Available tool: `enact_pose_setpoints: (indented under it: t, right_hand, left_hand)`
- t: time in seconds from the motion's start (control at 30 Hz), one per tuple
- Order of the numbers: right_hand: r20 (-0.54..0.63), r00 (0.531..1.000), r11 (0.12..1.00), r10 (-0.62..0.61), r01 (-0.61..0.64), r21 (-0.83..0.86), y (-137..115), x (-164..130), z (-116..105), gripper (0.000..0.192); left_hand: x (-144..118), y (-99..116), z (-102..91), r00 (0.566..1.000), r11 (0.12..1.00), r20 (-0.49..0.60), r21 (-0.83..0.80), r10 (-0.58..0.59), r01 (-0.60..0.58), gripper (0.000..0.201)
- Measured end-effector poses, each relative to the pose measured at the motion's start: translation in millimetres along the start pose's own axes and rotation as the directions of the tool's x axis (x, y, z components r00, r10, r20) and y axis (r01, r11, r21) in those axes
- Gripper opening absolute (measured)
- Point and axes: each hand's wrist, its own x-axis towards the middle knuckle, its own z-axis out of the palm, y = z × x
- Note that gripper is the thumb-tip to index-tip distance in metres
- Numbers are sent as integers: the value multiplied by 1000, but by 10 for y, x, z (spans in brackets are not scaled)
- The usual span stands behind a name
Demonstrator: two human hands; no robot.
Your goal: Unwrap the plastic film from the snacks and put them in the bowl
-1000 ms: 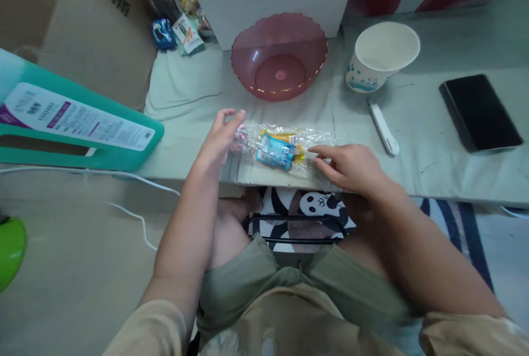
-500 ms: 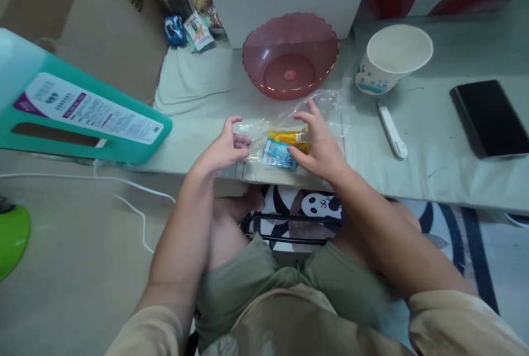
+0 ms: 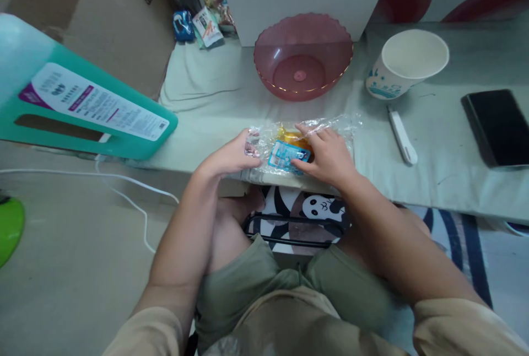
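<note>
A clear plastic bag [image 3: 345,124] lies crinkled near the front edge of the bench. With it are a small blue-and-white packet [image 3: 285,155] and a yellow packet [image 3: 294,136]; I cannot tell whether both are fully inside. My left hand [image 3: 237,153] is closed on the bag's left side, its fingertips showing through the film and its thumb low. From the right, my right hand [image 3: 330,155] grips the bag, with fingers bent over the yellow packet and thumb at the blue packet's edge. The right palm hides part of the bag.
Behind the bag stands a pink scalloped bowl [image 3: 303,83]. To the right are a paper cup [image 3: 390,83], a white utility knife [image 3: 402,135] and a black phone-like device [image 3: 498,127]. A green liquid jug [image 3: 136,144] is at left, snack packets [image 3: 206,28] behind it.
Both hands have come down onto the bag and their fingers have closed in. The film has been drawn forward over the packets. The view has shifted slightly.
</note>
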Motion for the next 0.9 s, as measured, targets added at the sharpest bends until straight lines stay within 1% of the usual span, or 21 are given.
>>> enact_pose_setpoints:
  t: [0.07, 0.1, 0.13, 0.2, 0.27, 0.33, 0.4, 0.43, 0.5, 0.53, 0.6, 0.67, 0.77, 0.83, 0.9]
  right_hand:
    - [-1, 1000, 1000, 12, -12, 6, 3, 4, -18, 85]
    - [-15, 1000, 1000, 25, -24, 19, 8, 8, -20, 91]
    - [-34, 999, 998, 40, -39, 39, 17, 13, -17, 96]
    - [-71, 995, 994, 70, -64, 87, 39, 23, -4, 104]
    - [-86, 993, 989, 80, -68, 132, 60, 28, 11, 106]
    - [-80, 994, 985, 74, -60, 161, 73, 26, 13, 99]
    - [-69, 996, 983, 59, -46, 178, 79, 17, 2, 82]
    - [-63, 997, 983, 47, -34, 183, 81, 9, -8, 73]
    - [-57, 998, 980, 12, 0, 200, 84, -15, -32, 60]
    - [-54, 999, 976, -7, 19, 216, 86, -31, -45, 56]
    - [-45, 998, 966, -38, 48, 253, 90, -67, -70, 49]
    - [-42, 997, 955, -63, 73, 289, 96, -98, -93, 41]
    - [-96, 987, 925, -130, 156, 347, 114, -130, -128, 33]
    - [-177, 968, 898, -176, 231, 374, 136, -160, -165, 29]
    - [-275, 944, 880, -181, 280, 384, 162, -208, -225, 30]
  left_hand:
    - [-36, -16, -52, 999, 999, 31, 45, 5, -7, 82]
    - [-46, -25, -80, 999, 998, 52, 69, -9, 6, 80]
    - [-49, -32, -105, 997, 996, 80, 93, -22, 15, 75]
    - [-35, -35, -128, 990, 991, 143, 138, -20, 0, 53]
    - [1, -19, -103, 988, 987, 151, 157, 20, -44, 31]
    - [53, 16, -33, 993, 985, 77, 141, 86, -97, 18]
    - [107, 59, 56, 989, 984, -36, 104, 146, -142, 15]
    - [130, 82, 99, 983, 986, -90, 63, 163, -157, 16]
    - [161, 127, 168, 973, 981, -172, -93, 154, -171, 15]
    - [170, 149, 193, 974, 967, -186, -195, 130, -166, 15]
    - [186, 186, 227, 982, 921, -172, -365, 77, -137, 20]
    - [218, 208, 248, 987, 891, -156, -440, 46, -112, 20]
    - [312, 209, 257, 980, 877, -195, -464, 37, -126, 15]
    - [382, 197, 246, 973, 887, -227, -442, 30, -131, 12]
    - [429, 190, 228, 967, 908, -255, -401, 16, -121, 11]
